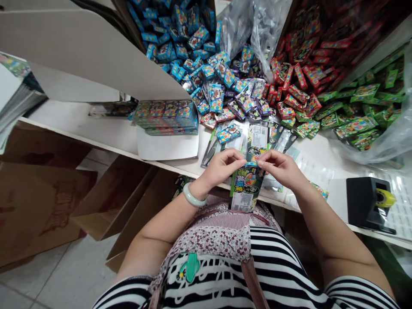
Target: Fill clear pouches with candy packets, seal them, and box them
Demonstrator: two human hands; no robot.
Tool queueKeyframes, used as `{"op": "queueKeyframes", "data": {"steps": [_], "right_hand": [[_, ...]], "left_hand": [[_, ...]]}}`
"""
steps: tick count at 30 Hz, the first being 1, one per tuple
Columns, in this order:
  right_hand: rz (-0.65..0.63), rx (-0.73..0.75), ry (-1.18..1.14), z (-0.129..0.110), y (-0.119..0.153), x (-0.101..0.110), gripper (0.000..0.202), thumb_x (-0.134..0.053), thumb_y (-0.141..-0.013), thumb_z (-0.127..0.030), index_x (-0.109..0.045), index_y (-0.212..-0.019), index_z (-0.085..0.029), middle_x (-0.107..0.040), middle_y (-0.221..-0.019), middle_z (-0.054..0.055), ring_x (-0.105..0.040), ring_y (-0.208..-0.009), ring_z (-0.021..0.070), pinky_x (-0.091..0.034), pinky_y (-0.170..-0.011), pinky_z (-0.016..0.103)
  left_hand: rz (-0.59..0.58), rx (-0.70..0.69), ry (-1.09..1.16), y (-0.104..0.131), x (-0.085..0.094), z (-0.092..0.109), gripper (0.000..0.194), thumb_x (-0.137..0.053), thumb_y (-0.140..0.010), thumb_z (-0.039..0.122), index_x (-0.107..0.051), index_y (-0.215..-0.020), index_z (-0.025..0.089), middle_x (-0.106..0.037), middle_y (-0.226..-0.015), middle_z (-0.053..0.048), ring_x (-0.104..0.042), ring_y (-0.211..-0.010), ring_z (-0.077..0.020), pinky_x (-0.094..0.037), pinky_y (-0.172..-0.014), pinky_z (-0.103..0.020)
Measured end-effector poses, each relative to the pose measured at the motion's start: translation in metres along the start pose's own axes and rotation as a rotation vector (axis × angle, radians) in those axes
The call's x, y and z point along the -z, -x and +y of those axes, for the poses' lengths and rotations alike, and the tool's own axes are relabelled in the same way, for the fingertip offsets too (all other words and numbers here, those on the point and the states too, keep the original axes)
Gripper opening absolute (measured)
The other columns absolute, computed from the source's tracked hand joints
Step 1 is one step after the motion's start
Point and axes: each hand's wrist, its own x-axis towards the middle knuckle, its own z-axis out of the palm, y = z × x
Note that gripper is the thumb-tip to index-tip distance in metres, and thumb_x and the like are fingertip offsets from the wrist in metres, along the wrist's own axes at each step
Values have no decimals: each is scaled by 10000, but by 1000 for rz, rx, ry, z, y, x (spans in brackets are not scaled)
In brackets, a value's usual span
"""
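At the table's front edge, a black and green printed packet (246,184) hangs partly over the edge towards my apron. My left hand (225,165) is closed in a pinch at the left of the packet's top, where a narrow blue edge shows. On the other side, my right hand (278,167) pinches the same top edge between thumb and fingers. Just beyond my fingers lie more flat printed packets (257,136), overlapping one another. A small blue candy box (228,134) rests on them near my left hand. My fingertips hide part of the blue edge.
Piles of small blue boxes (199,38), red boxes (296,94) and green boxes (363,124) spread across the back. Stacked colourful boxes (167,116) sit in a white tray (167,146) at left. A black tape dispenser (367,204) stands right. Brown cartons (41,210) are below left.
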Motion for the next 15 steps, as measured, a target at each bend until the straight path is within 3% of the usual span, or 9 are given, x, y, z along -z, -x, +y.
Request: {"op": "queueKeyframes", "data": {"steps": [4,8,12,14,15], "right_hand": [[26,232,148,5,12,-2,123,-689,-864,-345,-655,-846,-228,-688,-961,55,-641,-894,175,-530,-665,289],[105,374,192,10,17,-16,72,-648,-892,-275,-635,-835,-234,-678,-913,45,-633,-881,171,-541,-726,321],[125,345,164,21,20,-15,114,-601,-920,-298,-675,-990,-248,-689,-1071,62,-644,-1022,187,-541,-848,363],[145,244,147,35,24,7,239,-602,-909,-350,-674,-1121,-262,-680,-1185,71,-637,-1090,207,-537,-888,382],[216,170,160,45,28,24,280,-604,-897,-370,-674,-1144,-258,-684,-1191,73,-643,-1075,215,-536,-889,389]], "left_hand": [[-68,-81,-41,9,7,-4,156,-664,-899,315,-674,-813,186,-696,-901,-51,-653,-878,-142,-533,-809,-301],[-37,-88,-44,15,4,-11,111,-690,-881,303,-682,-926,202,-692,-923,-43,-658,-866,-141,-537,-772,-283],[16,-132,-85,14,2,-13,98,-652,-906,292,-699,-942,214,-693,-903,-32,-655,-870,-145,-526,-784,-288],[56,-145,-118,11,4,-13,79,-651,-903,276,-701,-898,214,-687,-881,-23,-649,-853,-140,-516,-774,-279],[68,-139,-133,10,6,-14,76,-652,-900,273,-698,-891,213,-686,-877,-21,-647,-847,-140,-513,-761,-273]]}}
